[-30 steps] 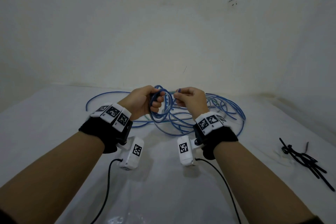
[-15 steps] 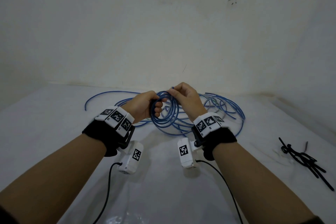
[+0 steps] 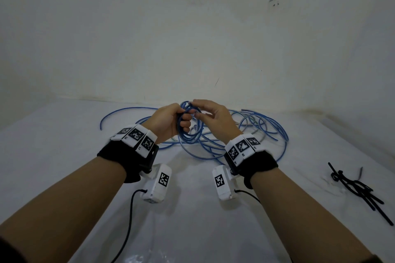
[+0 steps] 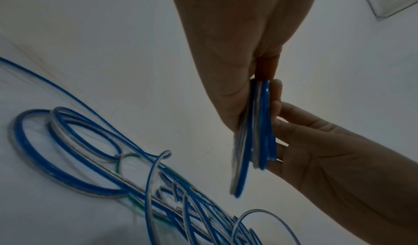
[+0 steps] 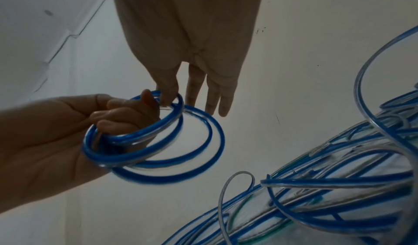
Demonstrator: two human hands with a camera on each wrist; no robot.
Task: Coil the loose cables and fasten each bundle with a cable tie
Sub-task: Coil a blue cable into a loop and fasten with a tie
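My left hand point(image 3: 168, 121) grips a small coil of blue cable point(image 3: 190, 136), fingers curled through its loops, held above the white table. In the right wrist view the left hand point(image 5: 68, 132) closes round the coil point(image 5: 140, 134). My right hand point(image 3: 213, 117) is against the coil's top right, fingers straight and spread; its thumb and index tip touch the top strands. In the left wrist view the coil point(image 4: 262, 123) stands edge-on between my left hand point(image 4: 226, 52) and the right palm point(image 4: 328, 150). The cable's loose remainder point(image 3: 275, 128) lies tangled on the table behind.
A bunch of black cable ties point(image 3: 352, 186) lies on the table at the right. The white table point(image 3: 64, 156) meets a white wall just beyond the cable pile. Black leads from the wrist cameras trail toward the near edge.
My right hand carried a pinched strand left onto the top of the coil, then let go of the pinch and spread its fingers. The coil gained a loop; my left hand kept its grip.
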